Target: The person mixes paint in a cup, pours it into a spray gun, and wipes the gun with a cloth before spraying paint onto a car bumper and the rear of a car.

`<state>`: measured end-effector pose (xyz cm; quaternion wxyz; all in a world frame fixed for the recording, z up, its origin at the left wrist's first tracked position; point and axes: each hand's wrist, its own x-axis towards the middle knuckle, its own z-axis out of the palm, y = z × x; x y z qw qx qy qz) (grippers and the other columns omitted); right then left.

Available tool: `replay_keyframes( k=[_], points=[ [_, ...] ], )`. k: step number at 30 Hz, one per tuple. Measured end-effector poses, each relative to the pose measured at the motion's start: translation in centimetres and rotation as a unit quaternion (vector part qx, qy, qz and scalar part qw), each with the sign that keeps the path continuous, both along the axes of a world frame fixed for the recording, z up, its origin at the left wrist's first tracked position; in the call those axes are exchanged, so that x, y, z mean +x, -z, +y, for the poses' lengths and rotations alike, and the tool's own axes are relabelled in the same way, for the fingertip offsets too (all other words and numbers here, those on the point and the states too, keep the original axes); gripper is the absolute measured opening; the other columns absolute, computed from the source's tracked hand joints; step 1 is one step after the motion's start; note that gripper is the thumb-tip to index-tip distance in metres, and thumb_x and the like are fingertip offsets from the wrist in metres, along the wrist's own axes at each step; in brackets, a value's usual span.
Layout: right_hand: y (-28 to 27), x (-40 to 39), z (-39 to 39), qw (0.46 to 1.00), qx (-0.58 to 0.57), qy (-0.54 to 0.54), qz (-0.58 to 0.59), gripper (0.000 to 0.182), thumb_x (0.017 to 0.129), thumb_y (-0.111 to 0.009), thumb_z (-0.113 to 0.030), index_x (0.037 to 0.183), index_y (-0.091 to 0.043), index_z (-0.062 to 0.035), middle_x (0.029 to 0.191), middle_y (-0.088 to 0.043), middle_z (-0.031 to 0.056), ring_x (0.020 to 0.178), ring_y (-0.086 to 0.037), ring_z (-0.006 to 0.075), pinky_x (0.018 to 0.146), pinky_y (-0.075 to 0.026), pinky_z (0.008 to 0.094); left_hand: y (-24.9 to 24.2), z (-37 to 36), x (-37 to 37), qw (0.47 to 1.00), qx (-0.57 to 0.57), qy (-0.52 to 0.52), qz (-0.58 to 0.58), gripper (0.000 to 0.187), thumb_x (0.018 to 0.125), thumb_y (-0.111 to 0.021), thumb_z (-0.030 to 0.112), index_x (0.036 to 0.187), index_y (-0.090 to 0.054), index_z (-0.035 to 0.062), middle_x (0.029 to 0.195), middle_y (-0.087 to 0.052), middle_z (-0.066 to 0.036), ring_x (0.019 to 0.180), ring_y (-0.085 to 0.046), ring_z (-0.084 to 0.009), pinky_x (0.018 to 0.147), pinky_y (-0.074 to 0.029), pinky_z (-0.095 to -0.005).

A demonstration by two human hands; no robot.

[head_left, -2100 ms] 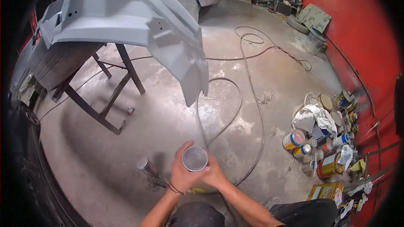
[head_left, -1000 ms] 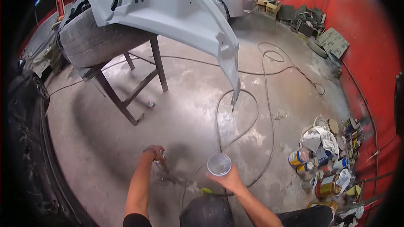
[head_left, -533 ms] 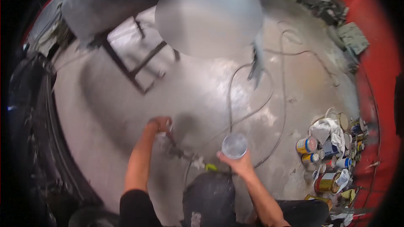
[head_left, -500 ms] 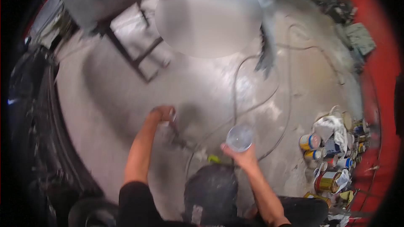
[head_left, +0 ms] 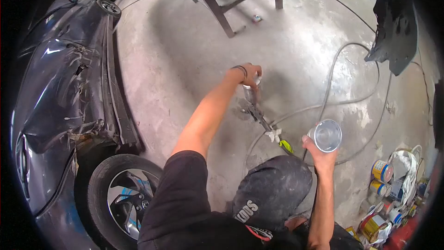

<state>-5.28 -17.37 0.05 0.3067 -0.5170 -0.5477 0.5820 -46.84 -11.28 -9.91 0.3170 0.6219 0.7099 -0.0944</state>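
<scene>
Concrete floor (head_left: 175,55) (stained) spreads below; my left hand (head_left: 249,74) clamps the spray gun (head_left: 253,104), my right hand (head_left: 319,155), beside it, grips a clear cup (head_left: 326,135).

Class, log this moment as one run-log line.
left hand: on spray gun, floor | right hand: holds clear cup | hose: attached
</scene>
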Motion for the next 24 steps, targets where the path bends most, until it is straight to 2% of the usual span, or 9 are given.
replay_keyframes(
  k=[2, 4, 5, 8, 13, 17, 20, 22, 24],
  points=[
    [0.4, 0.1, -0.2, 1.0, -0.005, 0.003, 0.01, 0.039, 0.079, -0.093, -0.016, 0.106, -0.07, -0.0027, 0.095, -0.072, 0.0032, 0.087, -0.067, 0.0163, 0.082, -0.055, 0.0346, 5.8, -0.3, -3.2, 0.997, 0.062, -0.001, -0.041, 0.082, 0.072, -0.094, 0.044, 0.143, -0.06, 0.0209, 0.137, -0.064, -0.019, 0.123, -0.066, -0.0383, 0.103, -0.056, -0.0479],
    [0.4, 0.4, 0.0, 1.0, -0.006, 0.002, 0.009, 0.038, 0.079, -0.093, -0.016, 0.106, -0.07, -0.0029, 0.094, -0.072, 0.0033, 0.086, -0.068, 0.0164, 0.082, -0.055, 0.0348, 3.6, -1.7, -2.5, 0.977, 0.046, -0.133, -0.159, 0.075, 0.081, -0.09, 0.037, 0.147, -0.058, 0.0216, 0.141, -0.061, -0.019, 0.128, -0.063, -0.0354, 0.106, -0.056, -0.047],
    [0.4, 0.2, 0.1, 1.0, -0.006, -0.002, 0.01, 0.038, 0.079, -0.093, -0.016, 0.106, -0.07, -0.0029, 0.094, -0.072, 0.0034, 0.086, -0.068, 0.0165, 0.081, -0.056, 0.0349, -1.5, -3.1, -1.0, 0.933, -0.006, -0.262, -0.245, 0.068, 0.089, -0.086, 0.031, 0.149, -0.056, 0.0215, 0.146, -0.057, -0.018, 0.134, -0.06, -0.0338, 0.109, -0.056, -0.0469],
    [0.6, 0.2, 0.3, 1.0, -0.004, -0.02, -0.005, 0.038, 0.079, -0.093, -0.017, 0.106, -0.071, -0.0027, 0.095, -0.073, 0.0037, 0.085, -0.068, 0.0163, 0.081, -0.056, 0.0351, 0.6, -7.1, -2.1, 0.77, 0.124, -0.421, -0.464, 0.054, 0.101, -0.074, 0.023, 0.151, -0.054, 0.0171, 0.143, -0.057, -0.017, 0.132, -0.06, -0.0317, 0.11, -0.057, -0.0487],
    [1.5, 0.0, 0.5, 1.0, -0.006, -0.03, 0.001, 0.037, 0.08, -0.093, -0.017, 0.107, -0.071, -0.0026, 0.097, -0.075, 0.0042, 0.087, -0.069, 0.0159, 0.082, -0.056, 0.0353, 7.1, -17.4, -0.3, 0.422, 0.245, -0.523, -0.699, 0.05, 0.113, -0.055, 0.03, 0.152, -0.046, -0.0004, 0.146, -0.056, -0.019, 0.135, -0.057, -0.0417, 0.113, -0.053, -0.0582],
    [1.6, -0.4, 0.5, 1.0, -0.01, -0.029, -0.005, 0.038, 0.08, -0.093, -0.017, 0.108, -0.071, -0.0026, 0.099, -0.075, 0.0047, 0.09, -0.07, 0.016, 0.083, -0.056, 0.0352, 8.8, -26.9, 6.8, 0.291, 0.071, -0.553, -0.778, 0.068, 0.111, -0.051, 0.047, 0.157, -0.037, -0.0011, 0.155, -0.05, -0.027, 0.139, -0.053, -0.0504, 0.119, -0.046, -0.0636],
    [1.6, -0.6, 0.5, 0.999, -0.004, -0.035, -0.014, 0.039, 0.08, -0.094, -0.017, 0.108, -0.071, -0.0027, 0.099, -0.075, 0.0047, 0.09, -0.07, 0.016, 0.084, -0.056, 0.0351, 9.9, -30.5, 13.3, 0.299, -0.045, -0.588, -0.751, 0.071, 0.112, -0.048, 0.049, 0.16, -0.031, -0.0003, 0.156, -0.047, -0.031, 0.142, -0.049, -0.0536, 0.119, -0.046, -0.064],
    [1.6, -0.9, 0.4, 0.999, -0.001, -0.038, -0.008, 0.039, 0.079, -0.094, -0.017, 0.108, -0.072, -0.0027, 0.099, -0.076, 0.0048, 0.091, -0.071, 0.0159, 0.084, -0.057, 0.0351, 10.5, -30.9, 16.7, 0.394, -0.085, -0.603, -0.689, 0.066, 0.111, -0.047, 0.052, 0.149, -0.051, -0.0023, 0.143, -0.062, -0.028, 0.125, -0.066, -0.0474, 0.109, -0.055, -0.0589],
    [1.5, -1.0, 0.3, 0.999, -0.005, -0.039, 0.0, 0.039, 0.079, -0.094, -0.017, 0.108, -0.073, -0.0026, 0.1, -0.077, 0.0051, 0.092, -0.071, 0.0157, 0.085, -0.057, 0.0349, 9.7, -29.1, 18.4, 0.669, -0.12, -0.58, -0.449, 0.062, 0.11, -0.051, 0.054, 0.136, -0.063, -0.0015, 0.128, -0.071, -0.024, 0.111, -0.072, -0.0431, 0.1, -0.059, -0.0549]
  ],
)
